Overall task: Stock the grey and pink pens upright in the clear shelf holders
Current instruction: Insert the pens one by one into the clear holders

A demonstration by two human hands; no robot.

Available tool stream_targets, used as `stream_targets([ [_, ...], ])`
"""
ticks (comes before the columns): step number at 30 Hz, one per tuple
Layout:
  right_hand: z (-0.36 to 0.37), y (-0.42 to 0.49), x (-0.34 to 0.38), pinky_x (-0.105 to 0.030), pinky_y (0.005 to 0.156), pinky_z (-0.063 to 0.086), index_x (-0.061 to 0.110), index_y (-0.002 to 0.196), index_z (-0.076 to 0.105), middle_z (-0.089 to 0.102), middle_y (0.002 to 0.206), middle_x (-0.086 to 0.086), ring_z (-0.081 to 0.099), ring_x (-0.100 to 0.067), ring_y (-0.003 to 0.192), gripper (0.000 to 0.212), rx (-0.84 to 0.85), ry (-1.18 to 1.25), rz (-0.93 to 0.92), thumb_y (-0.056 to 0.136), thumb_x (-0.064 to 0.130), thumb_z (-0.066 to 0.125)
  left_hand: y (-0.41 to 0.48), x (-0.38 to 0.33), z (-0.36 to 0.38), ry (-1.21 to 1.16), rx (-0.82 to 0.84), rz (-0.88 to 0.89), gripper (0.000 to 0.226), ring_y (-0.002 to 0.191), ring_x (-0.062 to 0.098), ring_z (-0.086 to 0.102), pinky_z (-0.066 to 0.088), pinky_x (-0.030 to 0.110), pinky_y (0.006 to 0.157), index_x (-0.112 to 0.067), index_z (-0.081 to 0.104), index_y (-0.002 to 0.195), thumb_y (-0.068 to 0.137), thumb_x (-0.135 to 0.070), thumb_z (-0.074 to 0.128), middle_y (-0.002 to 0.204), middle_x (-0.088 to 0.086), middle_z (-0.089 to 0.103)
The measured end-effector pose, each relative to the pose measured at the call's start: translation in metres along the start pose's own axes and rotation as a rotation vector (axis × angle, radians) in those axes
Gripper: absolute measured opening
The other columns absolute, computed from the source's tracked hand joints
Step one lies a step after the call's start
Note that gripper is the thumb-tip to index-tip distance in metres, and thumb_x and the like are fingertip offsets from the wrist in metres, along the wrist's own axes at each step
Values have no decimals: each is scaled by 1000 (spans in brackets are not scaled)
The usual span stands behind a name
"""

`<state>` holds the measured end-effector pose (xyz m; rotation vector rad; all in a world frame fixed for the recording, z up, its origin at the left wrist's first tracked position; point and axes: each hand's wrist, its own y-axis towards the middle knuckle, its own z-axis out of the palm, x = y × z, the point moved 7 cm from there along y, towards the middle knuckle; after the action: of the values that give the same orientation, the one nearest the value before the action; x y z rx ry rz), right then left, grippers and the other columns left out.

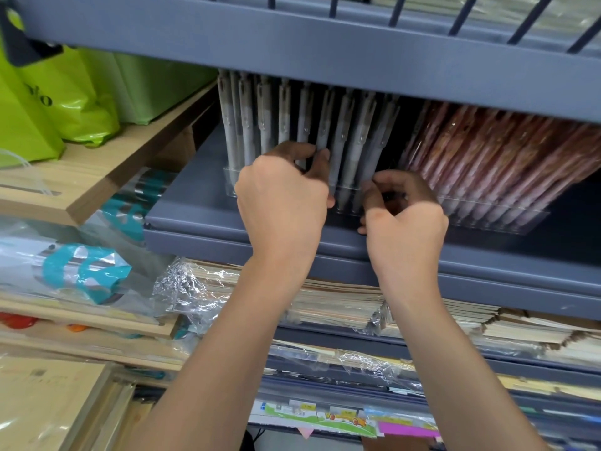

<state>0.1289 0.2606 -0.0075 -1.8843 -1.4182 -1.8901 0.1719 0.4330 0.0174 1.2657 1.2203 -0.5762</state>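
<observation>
Plastic, light and stiff by the look of them, the grey pens (305,125) stand in a row in the clear holder (232,185) on the shelf (195,219), tips down, clips up, long axis near vertical; those to the right lean rightward; the pink pens (487,157) just beside them lean further; smooth barrels may slip, so pinch mid-barrel; the left hand (283,196) pinches one grey pen there; the right hand (406,219) curls at the row's lower ends, whether gripping anything I cannot tell.

Single head-worn wide-angle view, close to the grey shelf (325,236), facing forward and slightly downward
</observation>
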Motion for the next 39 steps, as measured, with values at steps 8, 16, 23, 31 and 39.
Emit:
stream_targets([
  [8,0,0,0,-48,73,56,20,96,67,69,89,-2,66,-27,80,13,-3,-1,-7,86,26,63,-1,2,-1,-20,11,6,31,40,2,62,55,25,56,-42,58,65,88,-26,72,47,-10,63],
  [16,0,0,-1,-48,73,57,21,96,67,70,89,0,67,-26,80,13,-11,-5,-6,85,27,64,-3,3,-5,9,10,32,9,43,2,63,58,33,64,-28,73,86,88,-37,72,45,-4,63],
  [23,0,0,-2,-47,72,57,21,96,67,70,88,0,67,-24,79,13,-10,13,14,85,27,64,1,5,-22,132,-84,68,29,67,23,69,55,39,76,-27,75,97,87,-51,65,51,0,64],
  [31,0,-1,-2,-46,71,57,22,96,67,70,86,1,67,-24,76,11,-11,13,23,86,27,65,5,5,-17,143,-63,113,22,54,25,69,58,41,70,-22,78,97,90,-40,68,53,3,66],
  [39,-1,-1,-1,-47,72,57,22,96,68,70,87,0,67,-25,77,11,-17,-1,9,85,25,64,4,6,-17,98,-31,116,19,50,15,67,59,36,72,-23,79,100,92,-34,65,45,-2,61],
])
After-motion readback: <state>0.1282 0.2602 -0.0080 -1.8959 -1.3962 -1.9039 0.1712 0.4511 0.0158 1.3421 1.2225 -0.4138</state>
